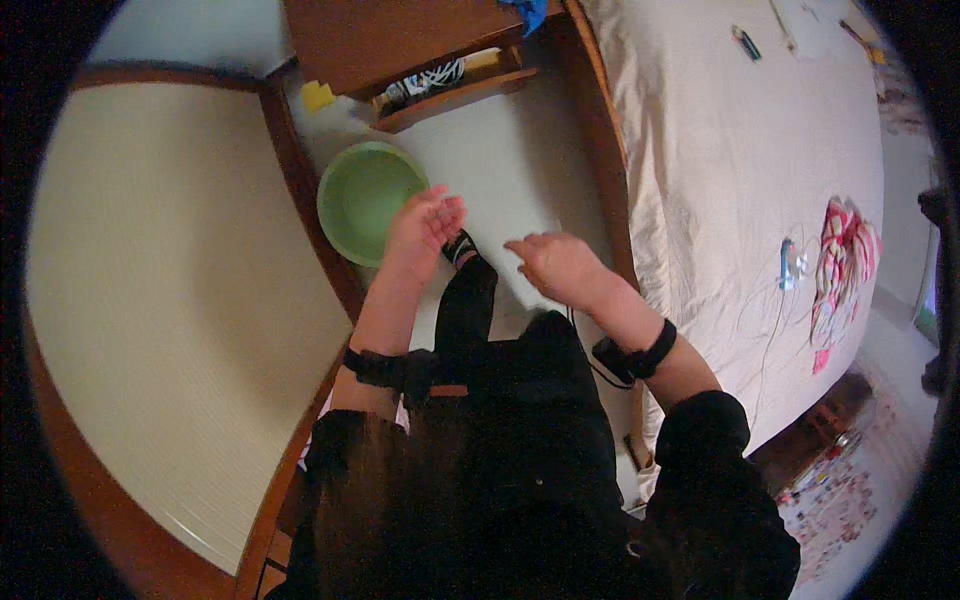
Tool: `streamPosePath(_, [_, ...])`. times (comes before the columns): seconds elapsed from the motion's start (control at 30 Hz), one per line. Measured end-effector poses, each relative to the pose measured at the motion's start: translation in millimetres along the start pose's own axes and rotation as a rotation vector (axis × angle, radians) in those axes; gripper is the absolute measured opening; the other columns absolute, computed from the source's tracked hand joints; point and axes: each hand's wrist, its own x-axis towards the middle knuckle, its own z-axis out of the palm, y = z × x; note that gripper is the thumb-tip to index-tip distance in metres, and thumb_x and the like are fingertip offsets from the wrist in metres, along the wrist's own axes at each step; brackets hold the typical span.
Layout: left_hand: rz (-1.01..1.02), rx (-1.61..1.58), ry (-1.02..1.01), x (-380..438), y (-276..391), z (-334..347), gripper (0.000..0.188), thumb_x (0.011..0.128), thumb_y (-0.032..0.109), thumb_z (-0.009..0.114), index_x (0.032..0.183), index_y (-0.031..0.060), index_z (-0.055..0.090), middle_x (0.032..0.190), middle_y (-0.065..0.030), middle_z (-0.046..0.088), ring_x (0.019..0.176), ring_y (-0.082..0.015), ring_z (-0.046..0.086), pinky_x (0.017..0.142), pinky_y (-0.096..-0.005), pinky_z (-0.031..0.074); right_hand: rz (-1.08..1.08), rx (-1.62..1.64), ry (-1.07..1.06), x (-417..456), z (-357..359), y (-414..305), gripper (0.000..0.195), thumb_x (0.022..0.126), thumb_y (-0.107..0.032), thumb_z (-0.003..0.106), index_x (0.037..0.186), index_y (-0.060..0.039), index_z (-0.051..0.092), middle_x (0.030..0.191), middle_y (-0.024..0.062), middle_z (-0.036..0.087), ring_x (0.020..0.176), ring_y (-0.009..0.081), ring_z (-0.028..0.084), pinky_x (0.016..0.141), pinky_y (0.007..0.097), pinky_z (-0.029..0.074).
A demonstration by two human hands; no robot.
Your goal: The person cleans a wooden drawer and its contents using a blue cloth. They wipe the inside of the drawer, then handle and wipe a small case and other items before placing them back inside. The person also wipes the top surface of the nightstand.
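Note:
My left hand [426, 229] is in front of me with its palm turned up and its fingers loosely bent. It holds nothing and overlaps the right rim of a green plastic basin [360, 199] in the picture; whether it touches the rim I cannot tell. The basin stands on the pale floor [487, 165]. My right hand [559, 266] hovers back side up over the floor near the bed's side, fingers partly curled with one pointing left. Nothing shows in it, though its palm is hidden.
An open wooden drawer [457, 94] holding cables juts out ahead, with a yellow object [318, 96] beside it. A large wood-framed panel [172, 262] stands at left. On the bed [697, 187] at right lie a red-and-white cloth [844, 262] and a small blue device [786, 262] with a cord.

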Motion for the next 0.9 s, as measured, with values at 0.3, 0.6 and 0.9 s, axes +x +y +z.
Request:
streamPosePath(0.3, [0.110,-0.385,0.273,71,34,-41,0.034,0.089,0.011,0.050,0.121,-0.0014,0.051,0.109,-0.0165,0.059,0.100,-0.0272,0.057,0.089,-0.0372,0.048,0.306,0.658,-0.173,181,58,122,0.036,0.087,-0.018,0.057,0.122,-0.0080,0.057,0.102,0.0123,0.068,0.088,0.0241,0.066,0.078,0.0336,0.052])
streamPosePath(0.6, [0.049,-0.883,0.370,166,-53,-93,0.028,0.093,0.014,0.049,0.116,-0.0021,0.054,0.108,-0.0169,0.059,0.098,-0.0295,0.058,0.089,-0.0411,0.050,0.703,1.588,0.236,316,134,196,0.038,0.091,-0.025,0.057,0.121,-0.0010,0.053,0.105,0.0173,0.063,0.082,0.0287,0.067,0.078,0.0400,0.055])
streamPosePath(0.9, [0.172,-0.476,0.301,281,-39,-119,0.035,0.095,0.019,0.047,0.121,-0.0045,0.045,0.123,-0.0241,0.052,0.111,-0.0389,0.055,0.095,-0.0470,0.049,0.711,1.931,0.373,391,175,275,0.054,0.086,-0.033,0.064,0.124,0.0017,0.046,0.101,0.0197,0.061,0.086,0.0340,0.061,0.074,0.0420,0.055])
